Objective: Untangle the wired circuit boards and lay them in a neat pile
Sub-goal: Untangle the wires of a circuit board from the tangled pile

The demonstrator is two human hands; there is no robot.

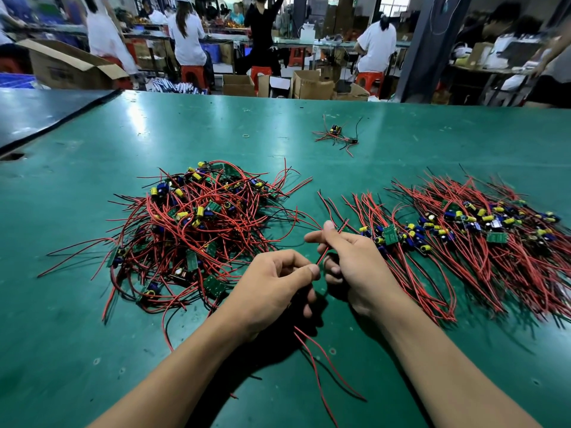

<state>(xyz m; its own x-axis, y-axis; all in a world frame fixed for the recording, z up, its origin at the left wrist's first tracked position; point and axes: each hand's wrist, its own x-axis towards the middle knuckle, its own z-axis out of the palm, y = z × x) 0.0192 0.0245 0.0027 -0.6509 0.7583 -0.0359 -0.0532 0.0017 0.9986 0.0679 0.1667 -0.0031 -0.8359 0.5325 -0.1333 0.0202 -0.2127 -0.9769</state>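
A tangled heap of small green circuit boards (pixel 197 217) with red and black wires lies on the green table, left of centre. To the right spreads a combed-out row of boards (pixel 463 223), their wires lying roughly parallel. Between the two, my left hand (pixel 272 288) and my right hand (pixel 355 261) hold one wired board above the table. My left thumb and fingers pinch its red wire (pixel 323 256). My right hand grips the same wires higher up, thumb raised. More of its red wires (pixel 321 362) trail down toward me. The board itself is hidden inside my hands.
A single loose wired board (pixel 336 134) lies farther back on the green table (pixel 92 335), near a small rubber band (pixel 246 136). A dark mat (pixel 37 112) covers the far left corner. Beyond the table edge stand cardboard boxes, red stools and several seated people.
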